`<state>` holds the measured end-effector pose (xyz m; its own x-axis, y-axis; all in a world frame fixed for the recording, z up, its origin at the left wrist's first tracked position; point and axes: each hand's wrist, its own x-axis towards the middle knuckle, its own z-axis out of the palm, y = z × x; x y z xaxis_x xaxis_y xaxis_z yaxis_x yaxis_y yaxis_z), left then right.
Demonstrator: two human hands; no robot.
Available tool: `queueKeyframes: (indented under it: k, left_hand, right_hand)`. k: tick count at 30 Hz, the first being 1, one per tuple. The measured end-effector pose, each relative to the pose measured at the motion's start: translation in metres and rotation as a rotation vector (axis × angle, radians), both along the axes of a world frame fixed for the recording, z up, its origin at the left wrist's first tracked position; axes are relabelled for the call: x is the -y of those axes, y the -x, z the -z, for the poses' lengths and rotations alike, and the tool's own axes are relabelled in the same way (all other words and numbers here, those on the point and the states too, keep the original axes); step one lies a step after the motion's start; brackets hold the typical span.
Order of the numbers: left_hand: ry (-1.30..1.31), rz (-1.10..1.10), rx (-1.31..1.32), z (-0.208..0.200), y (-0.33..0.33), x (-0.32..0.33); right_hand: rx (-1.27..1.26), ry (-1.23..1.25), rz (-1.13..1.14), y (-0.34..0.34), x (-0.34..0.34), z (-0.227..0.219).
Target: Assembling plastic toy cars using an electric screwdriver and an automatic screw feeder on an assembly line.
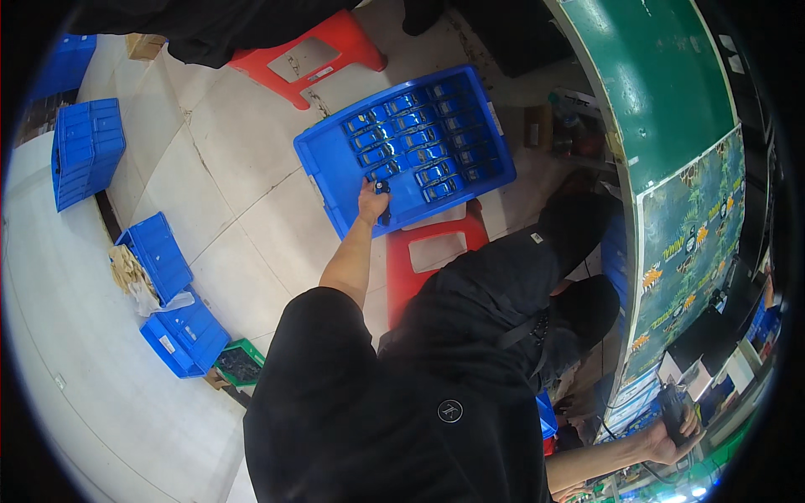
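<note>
My left arm reaches out to a blue plastic tray [323, 163] that holds rows of blue-and-black pieces [428, 155], shaped like small toy cars. At the tray's near left side my left hand [371, 204] is closed around a small dark piece [383, 201], beside the rows. Far to the right, my right hand [668, 443] is wrapped round a black object [673, 411] by the workbench. Its kind I cannot make out.
Red stools [430, 251] stand at the tray's near and far sides. Blue bins [88, 155] and a green crate [241, 362] sit along the left wall. A green-topped bench with a patterned mat [692, 243] runs down the right. A person in dark clothing [226, 25] is at the top.
</note>
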<state>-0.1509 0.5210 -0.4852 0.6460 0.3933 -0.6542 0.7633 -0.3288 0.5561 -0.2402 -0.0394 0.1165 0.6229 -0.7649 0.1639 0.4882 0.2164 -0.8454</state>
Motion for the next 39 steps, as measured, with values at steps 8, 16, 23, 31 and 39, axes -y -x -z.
queueKeyframes:
  k: [8, 16, 23, 31, 39]
  left_hand:
    - [-0.094, -0.059, -0.006, 0.000, 0.016, 0.008]
    - [0.118, -0.302, -0.148, -0.007, 0.001, 0.020]
    - [0.059, -0.150, -0.119, -0.032, -0.003, 0.019]
    - [0.520, -0.292, -0.268, -0.106, 0.020, 0.043]
    - [0.976, -0.286, -0.236, -0.302, -0.027, 0.100]
  right_hand:
    - [-0.008, -0.052, 0.027, -0.003, 0.001, 0.008]
    - [-0.007, -0.018, -0.037, 0.003, 0.010, 0.010]
    - [-0.093, 0.000, 0.016, 0.013, 0.013, 0.011]
    - [0.010, 0.108, 0.190, 0.023, 0.025, 0.020]
    - [0.233, 0.061, 0.095, 0.049, 0.049, 0.026]
